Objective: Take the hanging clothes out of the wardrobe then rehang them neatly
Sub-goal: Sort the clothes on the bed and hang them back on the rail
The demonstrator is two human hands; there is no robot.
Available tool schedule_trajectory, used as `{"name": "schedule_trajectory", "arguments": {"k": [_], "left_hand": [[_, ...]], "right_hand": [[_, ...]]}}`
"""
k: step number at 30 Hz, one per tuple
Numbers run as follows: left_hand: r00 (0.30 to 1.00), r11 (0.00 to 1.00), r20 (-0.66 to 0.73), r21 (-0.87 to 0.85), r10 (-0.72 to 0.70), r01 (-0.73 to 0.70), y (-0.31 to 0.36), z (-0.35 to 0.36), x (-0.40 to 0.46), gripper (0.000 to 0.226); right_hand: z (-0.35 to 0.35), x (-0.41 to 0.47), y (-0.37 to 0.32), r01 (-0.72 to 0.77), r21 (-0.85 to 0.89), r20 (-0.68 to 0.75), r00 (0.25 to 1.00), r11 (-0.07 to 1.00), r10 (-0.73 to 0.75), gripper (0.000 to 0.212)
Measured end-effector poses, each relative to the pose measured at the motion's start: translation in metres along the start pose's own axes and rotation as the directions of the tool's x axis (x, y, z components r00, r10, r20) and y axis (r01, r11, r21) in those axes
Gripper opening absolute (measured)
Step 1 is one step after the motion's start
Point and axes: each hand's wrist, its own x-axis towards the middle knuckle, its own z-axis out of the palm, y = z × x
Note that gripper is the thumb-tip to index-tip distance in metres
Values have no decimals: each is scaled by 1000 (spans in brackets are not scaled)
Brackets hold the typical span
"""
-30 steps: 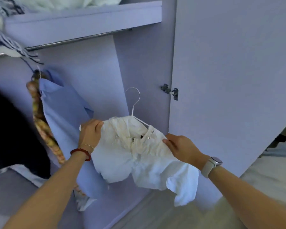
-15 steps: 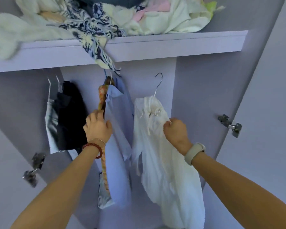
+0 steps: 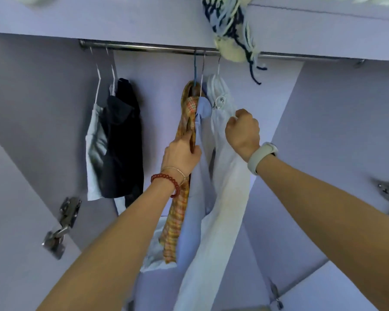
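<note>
So the rail (image 3: 144, 47) runs along just under the shelf edge (image 3: 144, 25), and there's a decent bare stretch of it between the two clumps of clothes: a pale top (image 3: 94, 153) and a black garment (image 3: 124, 142) hang near the rail's left end, then a gap, then the plaid shirt (image 3: 184, 122), blue shirt (image 3: 203, 108) and white shirt (image 3: 225, 164) bunched together near the middle. To the right of the white shirt the rail is free up to the right wall, apart from a patterned cloth (image 3: 231, 30) drooping off the shelf over it. The person's left hand (image 3: 181, 154) is curled around the plaid shirt's edge, right against the blue one. Their right hand (image 3: 243, 131) is closed in a fist, pinching the white shirt near its collar, whose hanger hook (image 3: 218, 63) is up at the rail.
</note>
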Motion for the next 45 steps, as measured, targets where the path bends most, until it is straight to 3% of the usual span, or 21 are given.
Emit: {"name": "schedule_trajectory", "arguments": {"k": [4, 7, 10, 13, 15, 17, 20, 23, 26, 29, 33, 35, 39, 42, 45], "left_hand": [[996, 987, 40, -136, -83, 87, -2, -2, 2, 17], [994, 964, 40, -242, -105, 112, -5, -6, 2, 16], [996, 944, 21, -317, -86, 89, -7, -6, 0, 19], [994, 901, -5, -423, -111, 98, -9, -9, -6, 30], [995, 899, -4, -429, -96, 86, -12, -10, -8, 37], [997, 923, 18, -377, -70, 72, -10, -11, -11, 26], [999, 950, -12, -309, -51, 45, -8, -7, -21, 36], [990, 963, -140, -262, 34, -70, -12, 5, -43, 51], [961, 986, -242, -63, 135, -154, -14, 28, -75, 56], [970, 978, -127, 45, 210, -206, -14, 62, -123, 58], [965, 982, 192, 29, 180, -189, -9, 116, -201, 60], [899, 978, 394, 7, 189, -209, 1, 139, -241, 63], [681, 925, 667, -33, 302, -379, 42, 165, -317, 63], [537, 844, 726, -111, 430, -525, 85, 177, -377, 62], [352, 753, 797, -184, 490, -631, 131, 179, -446, 59]], "right_hand": [[15, 13, -2, 11, -22, 152, 988, 1000, -8, 25], [24, 15, -6, 51, 5, 184, 982, 999, -51, 26], [31, 20, -14, 127, -45, 251, 961, 991, -111, 39], [36, 18, -16, 204, -29, 307, 934, 979, -185, 40], [40, 14, -12, 204, 42, 334, 920, 978, -206, 37], [41, 7, -7, 153, 195, 355, 910, 969, -215, 31], [37, -12, 1, 110, 354, 264, 941, 929, -212, 19], [30, -50, 23, 42, 292, 215, 971, 956, -108, 43], [20, -102, 58, 87, 126, 78, 992, 988, -97, 48], [7, -159, 104, -55, 11, 35, 998, 998, 55, 61], [-18, -257, 165, -352, -70, -62, 935, 933, 348, 68], [-37, -314, 187, -498, -91, -94, 866, 862, 491, 63], [-88, -430, 215, -725, -123, -203, 686, 677, 698, 55], [-129, -518, 222, -845, -112, -331, 528, 522, 782, 62], [-164, -605, 216, -924, -27, -470, 349, 382, 811, 48]]}}
